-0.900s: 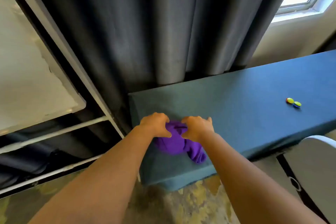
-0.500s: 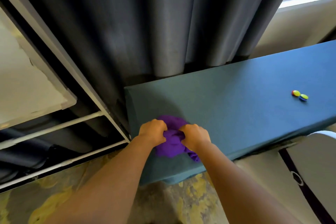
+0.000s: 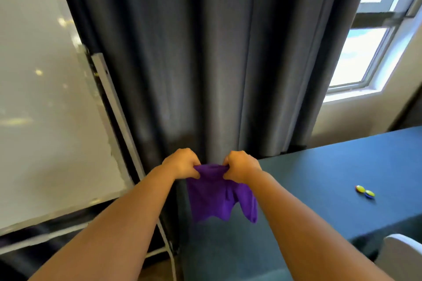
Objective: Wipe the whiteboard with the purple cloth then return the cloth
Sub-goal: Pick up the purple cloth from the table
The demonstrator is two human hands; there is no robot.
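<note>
Forearms: both bare, reaching forward and converging, wrists level.
Left hand (image 3: 182,163): fist curled, pinching the cloth's top edge.
Right hand (image 3: 241,167): fist curled, gripping the same edge just beside the left.
Purple cloth (image 3: 219,198): hangs from both hands, lifted above the blue table's (image 3: 331,180) near corner.
Magnets (image 3: 365,191): on the table, right.
Whiteboard (image 3: 45,109): left, behind.
Curtain (image 3: 194,52): farthest, dark grey.

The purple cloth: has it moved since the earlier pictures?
Yes. The cloth was bunched on the table under both hands; now the left hand and right hand hold it up by its top edge, hanging above the table's corner.
</note>
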